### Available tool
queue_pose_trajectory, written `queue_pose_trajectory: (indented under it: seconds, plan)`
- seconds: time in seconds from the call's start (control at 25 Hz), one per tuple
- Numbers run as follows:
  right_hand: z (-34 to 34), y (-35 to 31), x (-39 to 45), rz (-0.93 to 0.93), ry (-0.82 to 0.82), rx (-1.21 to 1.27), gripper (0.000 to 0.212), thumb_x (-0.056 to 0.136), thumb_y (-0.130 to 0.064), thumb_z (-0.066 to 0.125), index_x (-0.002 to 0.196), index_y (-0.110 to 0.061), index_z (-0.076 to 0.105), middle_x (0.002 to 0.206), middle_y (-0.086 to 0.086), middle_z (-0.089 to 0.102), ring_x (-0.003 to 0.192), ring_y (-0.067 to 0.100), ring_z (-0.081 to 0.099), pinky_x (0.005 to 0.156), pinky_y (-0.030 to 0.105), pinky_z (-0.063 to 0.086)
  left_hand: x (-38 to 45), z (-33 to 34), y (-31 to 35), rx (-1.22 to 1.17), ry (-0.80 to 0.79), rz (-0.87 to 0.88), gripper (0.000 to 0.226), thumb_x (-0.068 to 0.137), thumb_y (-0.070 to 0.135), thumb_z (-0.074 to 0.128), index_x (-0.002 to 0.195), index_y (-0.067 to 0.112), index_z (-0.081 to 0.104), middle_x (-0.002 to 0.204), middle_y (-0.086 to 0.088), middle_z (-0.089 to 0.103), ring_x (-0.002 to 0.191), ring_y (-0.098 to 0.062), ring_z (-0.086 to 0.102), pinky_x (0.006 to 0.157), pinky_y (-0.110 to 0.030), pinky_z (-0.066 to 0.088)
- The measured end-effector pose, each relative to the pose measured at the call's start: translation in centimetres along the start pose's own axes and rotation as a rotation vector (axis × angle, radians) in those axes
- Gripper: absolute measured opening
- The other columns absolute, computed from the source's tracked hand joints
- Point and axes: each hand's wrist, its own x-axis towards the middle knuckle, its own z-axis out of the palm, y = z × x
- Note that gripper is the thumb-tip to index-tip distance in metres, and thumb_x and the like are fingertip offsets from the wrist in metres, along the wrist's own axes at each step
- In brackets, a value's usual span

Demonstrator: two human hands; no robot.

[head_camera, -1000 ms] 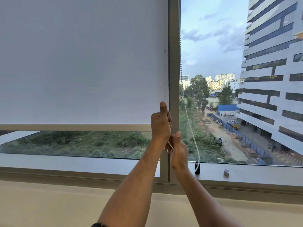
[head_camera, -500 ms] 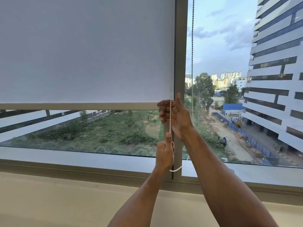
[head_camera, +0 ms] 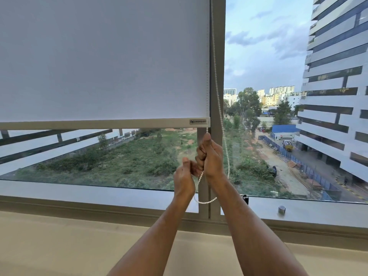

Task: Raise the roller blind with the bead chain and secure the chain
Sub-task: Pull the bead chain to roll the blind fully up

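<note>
The white roller blind [head_camera: 103, 56] covers the upper part of the left pane; its beige bottom bar [head_camera: 99, 124] hangs well above the sill. The white bead chain [head_camera: 216, 82] runs down along the window mullion [head_camera: 218, 108] and ends in a slack loop near the sill. My right hand [head_camera: 212, 156] is a fist closed on the chain just under the bar's right end. My left hand [head_camera: 184, 176] sits lower and to the left, thumb up, fingers curled on the strand that leaves the right fist. The two hands touch.
A small black chain holder [head_camera: 245, 199] sits on the window frame right of the mullion, with a short metal cylinder [head_camera: 281, 209] further right. A wide beige ledge [head_camera: 59, 246] lies below the window. Outside are greenery, a road and a tall building.
The blind's bottom bar has risen, baring more glass. My right hand came down with the chain from beside the bar. My left hand moved up and left to meet it.
</note>
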Motion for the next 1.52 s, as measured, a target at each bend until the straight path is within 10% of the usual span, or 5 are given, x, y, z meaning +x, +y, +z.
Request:
queue_pose_trajectory:
  seconds: [0.2,0.4,0.84,1.04,1.52]
  plan:
    - [-2.0,4.5,-3.5,0.129,0.074,-0.077,0.049,0.108,-0.032,0.043,0.061,-0.018,0.048,0.046,-0.007,0.035,0.035,0.005,0.025,0.034,0.017,0.022,4.5,1.5,5.4,-0.152,-0.036,0.033,0.061,0.102,0.056,0.030,0.072,0.022,0.071,0.065,0.001,0.070,0.065,-0.021,0.065,0.064,-0.031,0.050]
    - [-2.5,6.9,-4.7,0.156,0.097,-0.052,0.045,0.109,-0.005,0.036,0.066,-0.008,0.049,0.040,-0.006,0.038,0.030,0.005,0.027,0.034,0.016,0.023,4.2,4.8,6.5,-0.239,-0.195,-0.085,0.065,0.098,0.067,0.035,0.048,0.026,0.039,0.042,0.008,0.034,0.033,-0.009,0.026,0.037,-0.020,0.023]
    - [-4.7,1.7,0.4,-0.101,0.179,-0.124,0.026,0.099,-0.016,0.045,0.093,-0.007,0.069,0.070,0.000,0.065,0.059,0.009,0.054,0.053,0.018,0.041,4.4,3.4,3.7,-0.197,-0.130,0.006,0.070,0.102,0.054,0.037,0.038,0.027,0.038,0.037,0.014,0.031,0.033,-0.006,0.024,0.041,-0.020,0.022]
    - [-1.1,-1.9,3.5,0.003,0.023,-0.054,0.052,0.107,-0.044,0.037,0.116,-0.003,0.066,0.082,0.004,0.071,0.067,0.015,0.062,0.059,0.026,0.047,1.4,3.2,0.4,-0.308,-0.203,-0.097,0.062,0.093,0.057,0.041,0.039,0.026,0.037,0.038,0.013,0.030,0.030,-0.003,0.025,0.035,-0.017,0.021]
    - [-1.0,1.2,0.5,0.081,0.002,-0.043,0.052,0.096,-0.060,0.050,0.060,-0.025,0.040,0.054,-0.001,0.028,0.039,0.010,0.020,0.036,0.022,0.016,-0.7,1.3,-3.0,-0.193,-0.384,-0.191,0.046,0.098,0.033,0.044,0.055,0.020,0.051,0.050,0.004,0.046,0.043,-0.009,0.037,0.043,-0.022,0.029]
